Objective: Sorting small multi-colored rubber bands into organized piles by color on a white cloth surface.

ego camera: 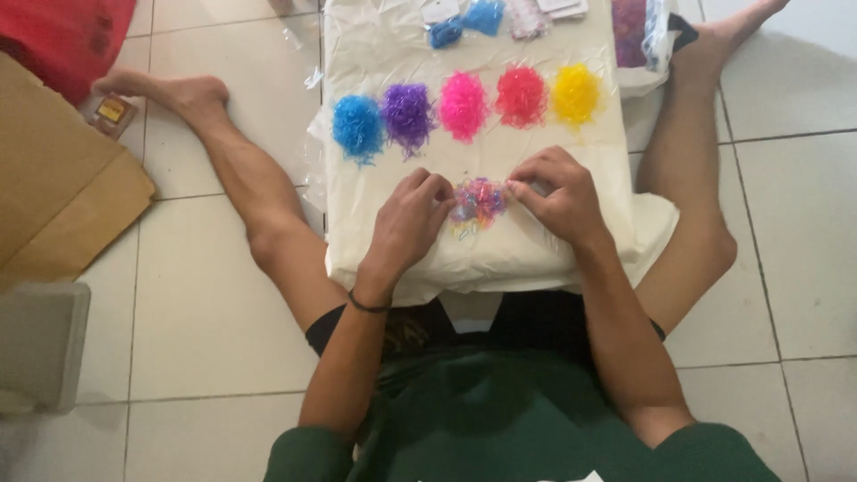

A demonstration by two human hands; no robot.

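Seated on tiled floor [223,339], legs spread either side of a low surface w/ cream cloth [384,62] over it. Both hands down on the cloth, close together, w/ mixed pile of tiny coloured bands [478,202] right between them.

Left hand [409,225]: fingers curled in, tips narrow, touching left edge of mixed pile. Can't tell if anything pinched inside. Thin dark band round that wrist.

Right hand [555,195]: fingers bent, thumb & forefinger tips nearly together at right edge of mixed pile, looks like pinching at a band or two; too small to be sure.

Just beyond the hands, a row of sorted heaps, apart from each other: blue heap [358,126] beyond left hand, purple heap [408,114] next to it, pink heap [463,106] straight past the mixed pile, red heap [521,95] & yellow heap [576,93] beyond right hand.

Further off past the row: small blue clumps [469,22] & some small packets [544,12] at far edge of cloth; clear bag [636,27] w/ purple/pink stuff far right.

Well left of left hand: flat cardboard [54,178], red fabric [62,36] in far corner, pale box [40,344] on floor nearer the body.
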